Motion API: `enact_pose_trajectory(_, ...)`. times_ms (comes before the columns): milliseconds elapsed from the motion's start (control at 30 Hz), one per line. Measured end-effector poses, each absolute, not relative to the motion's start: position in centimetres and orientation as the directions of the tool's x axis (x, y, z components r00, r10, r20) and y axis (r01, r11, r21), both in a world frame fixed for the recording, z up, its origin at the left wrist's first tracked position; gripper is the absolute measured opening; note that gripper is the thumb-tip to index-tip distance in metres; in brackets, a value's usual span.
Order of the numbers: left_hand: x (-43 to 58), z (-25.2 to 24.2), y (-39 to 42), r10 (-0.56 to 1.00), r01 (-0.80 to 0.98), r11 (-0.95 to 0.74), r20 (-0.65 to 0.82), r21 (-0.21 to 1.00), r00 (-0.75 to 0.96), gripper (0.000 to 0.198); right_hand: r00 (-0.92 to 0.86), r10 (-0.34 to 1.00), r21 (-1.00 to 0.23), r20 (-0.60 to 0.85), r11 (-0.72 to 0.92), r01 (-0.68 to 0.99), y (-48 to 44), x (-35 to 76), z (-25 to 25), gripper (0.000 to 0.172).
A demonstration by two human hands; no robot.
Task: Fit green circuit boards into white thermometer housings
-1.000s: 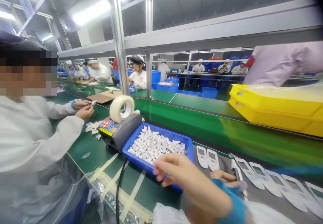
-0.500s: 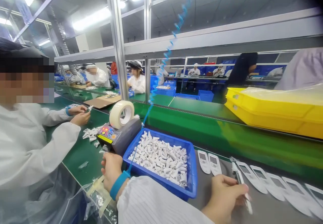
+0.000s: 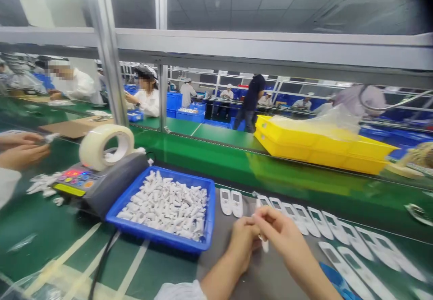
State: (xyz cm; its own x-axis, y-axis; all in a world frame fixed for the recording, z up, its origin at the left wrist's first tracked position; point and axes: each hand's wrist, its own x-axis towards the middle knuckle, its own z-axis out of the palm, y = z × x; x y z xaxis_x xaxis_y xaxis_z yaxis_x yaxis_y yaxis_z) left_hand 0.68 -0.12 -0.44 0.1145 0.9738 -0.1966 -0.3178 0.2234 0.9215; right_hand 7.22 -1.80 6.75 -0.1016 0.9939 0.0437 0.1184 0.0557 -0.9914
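Note:
My left hand (image 3: 242,241) and my right hand (image 3: 282,234) meet over the grey mat (image 3: 270,277), both pinched on a small white part (image 3: 264,242) held between their fingertips. A blue tray (image 3: 209,219) full of small white plastic pieces (image 3: 165,205) stands just left of my hands. A row of white oval housings (image 3: 304,216) with small windows lies on the mat beyond and right of my hands.
A tape dispenser (image 3: 98,178) with a roll of tape (image 3: 106,146) stands left of the blue tray. A co-worker's hands (image 3: 20,149) work at far left above loose white pieces. Stacked yellow trays (image 3: 318,146) rest on the green belt behind. Other people work in the background.
My left hand left the tray's near left corner and came to the right hand. Both hands now pinch one white part. The view has swung to the right.

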Motion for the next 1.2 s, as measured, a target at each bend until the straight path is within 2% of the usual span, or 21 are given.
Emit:
enact_pose_trajectory(100, 0.6, -0.1, -0.1, 0.946, -0.492, 0.313, -0.220, 0.812, 0.239, 0.025, 0.050, 0.997, -0.998, -0.067, -0.066, -0.017, -1.3, 12.1, 3.6, 0.023)
enact_pose_trajectory(200, 0.6, 0.2, 0.0, 0.930, -0.558, 0.348, -0.201, 0.754, 0.308, 0.028, 0.022, 0.988, -0.962, -0.154, -0.144, -0.233, -1.4, 13.7, 1.5, 0.023)
enact_pose_trajectory(300, 0.7, 0.4, -0.2, 0.917, -0.573, 0.362, -0.170, 0.735, 0.362, 0.026, -0.013, 0.990, -0.931, -0.138, -0.135, -0.340, -1.4, 13.6, 1.2, 0.022)
enact_pose_trajectory(600, 1.0, 0.7, -0.4, 0.894, -0.496, 0.380, -0.171, 0.781, 0.415, 0.023, 0.014, 0.990, -0.945, -0.143, -0.132, -0.299, -1.4, 13.8, 1.9, 0.023)
enact_pose_trajectory(1200, 1.0, 0.5, -0.4, 0.882, -0.478, 0.374, -0.146, 0.795, 0.449, 0.021, -0.032, 0.993, -0.936, -0.116, -0.120, -0.332, -1.4, 13.8, 1.4, 0.023)
